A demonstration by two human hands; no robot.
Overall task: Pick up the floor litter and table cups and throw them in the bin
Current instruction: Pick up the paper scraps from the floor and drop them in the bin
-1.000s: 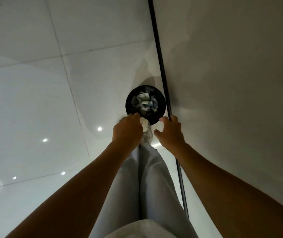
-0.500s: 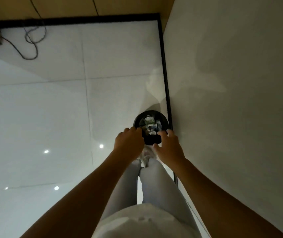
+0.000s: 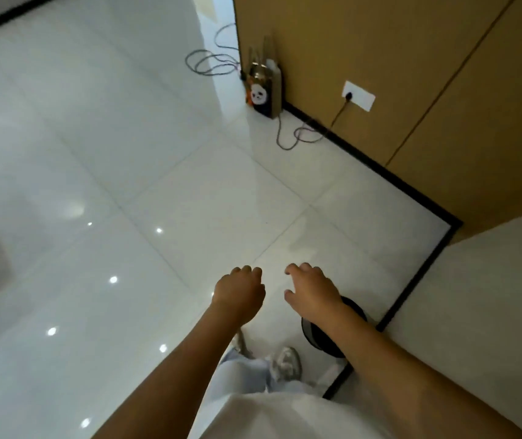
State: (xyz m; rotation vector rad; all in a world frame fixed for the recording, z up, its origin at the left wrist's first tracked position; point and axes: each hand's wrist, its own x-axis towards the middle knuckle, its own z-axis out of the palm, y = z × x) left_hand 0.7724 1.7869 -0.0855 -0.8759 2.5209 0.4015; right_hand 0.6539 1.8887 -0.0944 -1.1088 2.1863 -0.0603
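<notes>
a person is standing on a glossy white tiled floor (image 3: 164, 185), both hands hanging empty with loosely curled fingers: left hand (image 3: 240, 291), right hand (image 3: 313, 288). a black bin (image 3: 316, 335) is sitting beneath the right forearm, near a panda-print bag (image 3: 264, 96) leaning against the wooden wall.

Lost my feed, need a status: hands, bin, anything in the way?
Left hand loosely curled, empty. Right hand relaxed, empty. Bin under right forearm, by the wall. Floor ahead: only a cable.

- two hands: left hand (image 3: 240, 290), right hand (image 3: 312, 288)
- one black bin (image 3: 316, 335)
- one panda-print bag (image 3: 264, 91)
- one wall socket (image 3: 358, 96)
- one shoe (image 3: 286, 362)
</notes>
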